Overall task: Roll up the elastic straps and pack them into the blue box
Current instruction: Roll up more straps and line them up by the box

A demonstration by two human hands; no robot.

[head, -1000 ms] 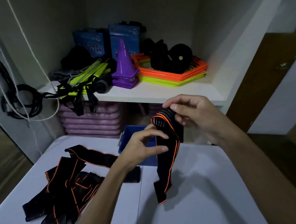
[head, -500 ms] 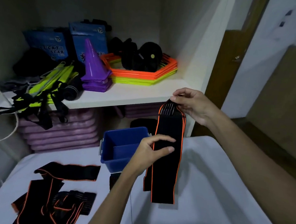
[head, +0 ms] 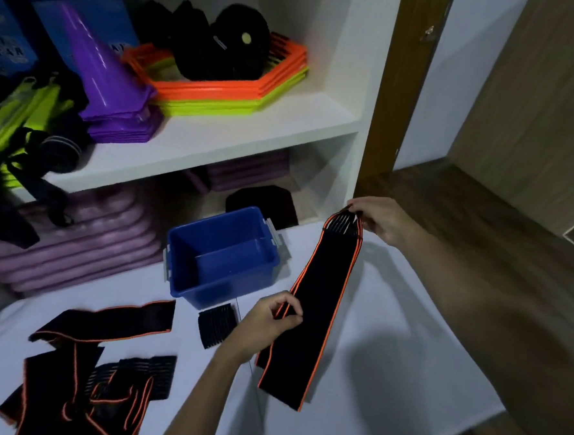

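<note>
1. Table (head: 389,341): white top, carries all the task items. A shelf (head: 216,135) unit behind holds stacked purple cones (head: 109,82) and orange and yellow hexagon rings (head: 226,89); not part of the job.
2. Loose pile of straps (head: 80,383): black with orange edging, tangled flat at the near left of the table, none rolled.
3. Blue box (head: 221,277): open, looks empty, at the back of the table between the pile and the held strap.
4. Held strap (head: 317,306): doubled lengthwise, raised off the table, lower ends hanging free.
5. Right hand (head: 382,223): fingers closed on the ribbed top end of the strap.
6. Left hand (head: 269,320): pinching the strap's left edge about midway down.
7. Handling, as judged: light, soft, stretchy fabric that sags and twists unsupported. Best taken by the stiffer ribbed end as the roll's core, keeping the edges aligned and the tension steady, or the coil loosens.
</note>
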